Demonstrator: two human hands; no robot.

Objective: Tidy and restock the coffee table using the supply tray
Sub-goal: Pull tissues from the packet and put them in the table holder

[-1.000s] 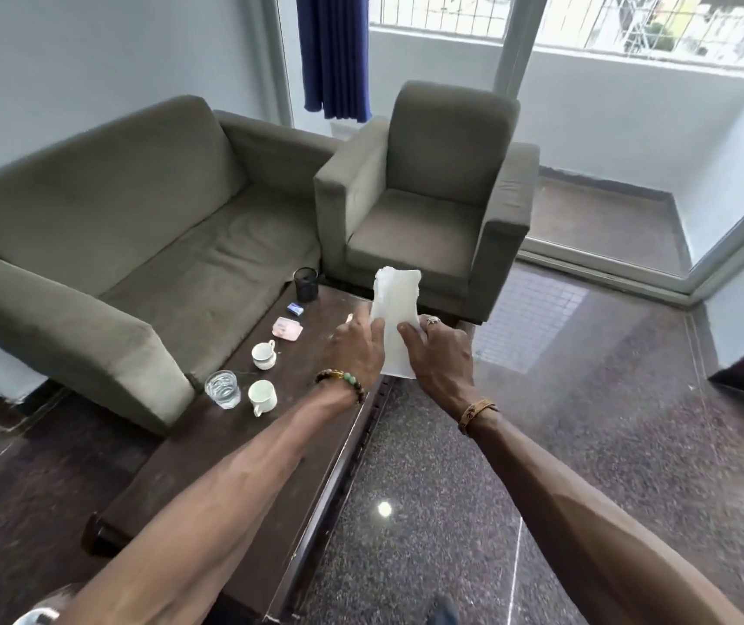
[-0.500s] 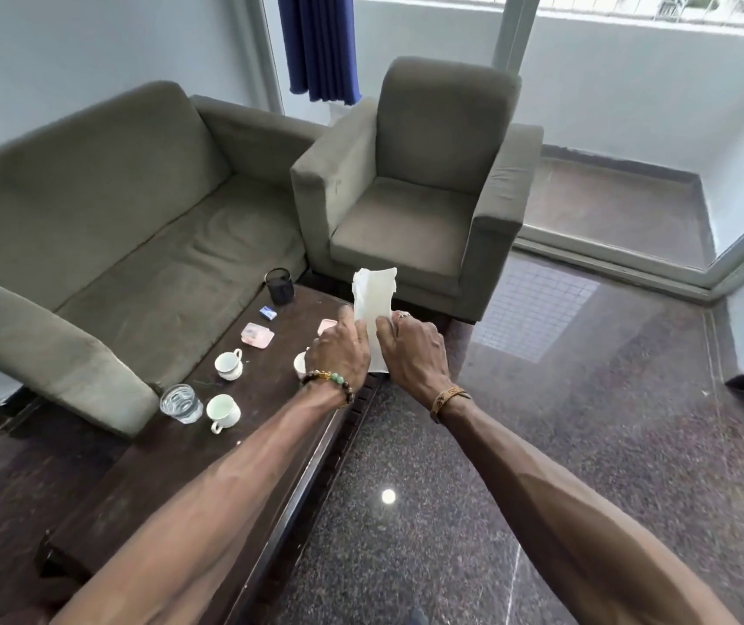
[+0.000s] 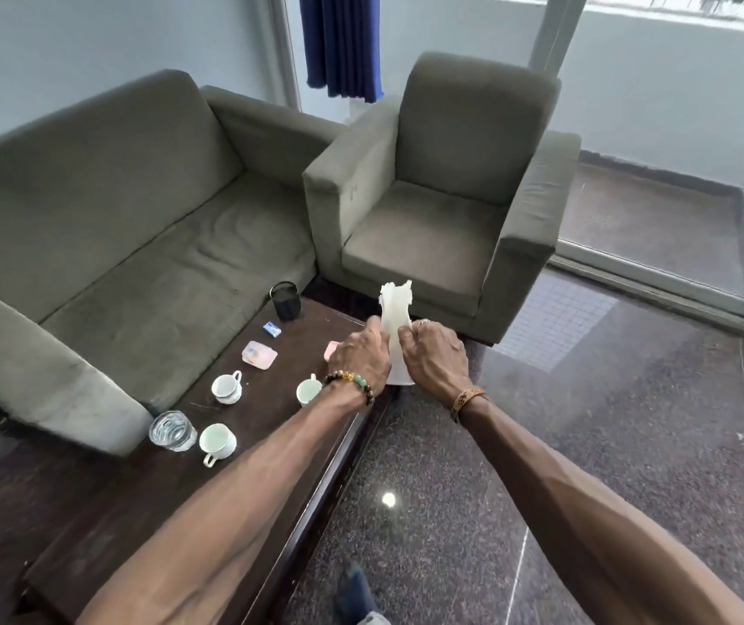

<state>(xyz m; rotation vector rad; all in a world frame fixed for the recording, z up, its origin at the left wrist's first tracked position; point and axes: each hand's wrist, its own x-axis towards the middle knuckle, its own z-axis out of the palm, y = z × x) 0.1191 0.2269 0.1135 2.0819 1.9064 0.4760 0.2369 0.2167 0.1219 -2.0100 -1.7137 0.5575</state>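
White napkin (image 3: 395, 304) pinched upright by left hand (image 3: 361, 354) and right hand (image 3: 435, 354); eight o'clock, glass tumbler (image 3: 172, 429), contents unclear, beside white cup (image 3: 218, 440) on dark coffee table (image 3: 171, 516); grey sofa (image 3: 135, 196) behind

A sitting room, in a home or a small guest lounge.

A grey-green sofa (image 3: 135, 227) and an armchair (image 3: 442, 209) of the same cloth stand at a right angle around a low coffee table (image 3: 171, 489) of dark wood. On the table stand small white cups (image 3: 226, 387) and a glass (image 3: 172, 429) of water. The floor (image 3: 586, 444) is polished dark stone, a blue curtain (image 3: 341, 42) hangs in the corner, and beyond the armchair a glazed frame looks onto a balcony (image 3: 654, 218).
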